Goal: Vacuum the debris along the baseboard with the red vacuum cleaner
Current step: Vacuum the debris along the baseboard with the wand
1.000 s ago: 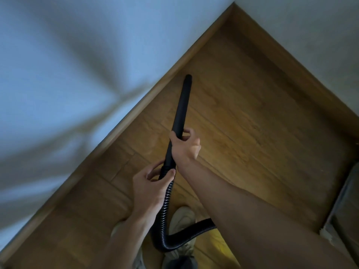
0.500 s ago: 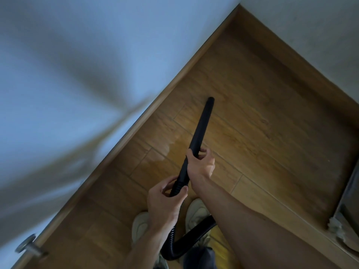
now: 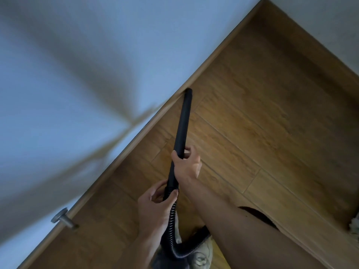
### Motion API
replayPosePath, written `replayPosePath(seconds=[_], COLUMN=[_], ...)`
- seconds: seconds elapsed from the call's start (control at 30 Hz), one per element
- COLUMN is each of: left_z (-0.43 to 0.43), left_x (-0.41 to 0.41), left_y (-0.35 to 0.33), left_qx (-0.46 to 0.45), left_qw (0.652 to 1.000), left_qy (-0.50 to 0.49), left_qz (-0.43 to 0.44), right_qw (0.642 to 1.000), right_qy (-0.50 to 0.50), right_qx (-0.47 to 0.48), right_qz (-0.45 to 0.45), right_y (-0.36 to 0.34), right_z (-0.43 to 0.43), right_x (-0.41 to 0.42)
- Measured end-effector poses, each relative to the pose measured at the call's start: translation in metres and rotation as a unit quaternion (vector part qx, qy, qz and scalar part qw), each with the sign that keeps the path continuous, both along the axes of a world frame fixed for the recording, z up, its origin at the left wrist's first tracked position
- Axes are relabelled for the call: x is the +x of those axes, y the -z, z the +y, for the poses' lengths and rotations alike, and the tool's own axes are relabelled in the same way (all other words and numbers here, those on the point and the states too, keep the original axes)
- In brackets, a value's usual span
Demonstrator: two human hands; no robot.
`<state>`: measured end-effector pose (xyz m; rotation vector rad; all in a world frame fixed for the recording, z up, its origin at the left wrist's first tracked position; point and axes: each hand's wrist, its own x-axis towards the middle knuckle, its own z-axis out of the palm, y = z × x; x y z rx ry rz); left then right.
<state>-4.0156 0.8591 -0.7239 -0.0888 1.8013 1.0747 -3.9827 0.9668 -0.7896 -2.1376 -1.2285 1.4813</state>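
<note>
A black vacuum wand [image 3: 183,121] slants up across the wooden floor, and its tip [image 3: 188,91] touches the wooden baseboard [image 3: 147,123] under the pale wall. My right hand [image 3: 187,165] grips the wand at mid-length. My left hand [image 3: 156,204] holds its lower end, where the ribbed black hose [image 3: 172,232] joins. The hose loops down past my shoes and runs off behind my right forearm. The red vacuum body is out of view. I see no debris plainly.
A metal door stopper [image 3: 63,218] sticks out near the baseboard at lower left. A second wall with its baseboard [image 3: 318,41] closes the corner at upper right. My shoe [image 3: 204,253] stands below the hose. A pale crumpled thing [image 3: 354,226] lies at the right edge.
The wand tip has swung left from the open floor onto the baseboard. The view has shifted, and both hands keep their hold on the wand.
</note>
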Motion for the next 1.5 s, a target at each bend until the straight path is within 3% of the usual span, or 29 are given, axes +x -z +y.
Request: replayPosePath(seconds=[0.33,0.73,1.07,1.27,1.5], left_z=[-0.047,-0.107,-0.164,-0.194,-0.227], left_x=[0.042,0.073,0.114,0.105,0.100], left_y=[-0.012,-0.010,-0.016,-0.012,-0.009], left_qx=[-0.020,-0.006,-0.018,-0.042,-0.031], left_qw=[0.999,0.998,0.998,0.995,0.995], left_qy=[0.027,-0.052,0.004,-0.028,-0.093], left_qz=[0.003,0.024,0.054,0.082,0.028], right_qw=[0.999,0.996,0.998,0.992,0.979], right_qy=[0.004,-0.088,-0.061,-0.119,-0.200], right_qx=[-0.004,0.003,-0.004,-0.021,-0.012], right_qz=[-0.034,0.024,0.011,0.029,0.031], right_y=[-0.016,-0.008,-0.008,-0.005,-0.007], right_z=[-0.044,-0.103,-0.158,-0.187,-0.218], right_x=[0.050,0.060,0.107,0.084,0.070])
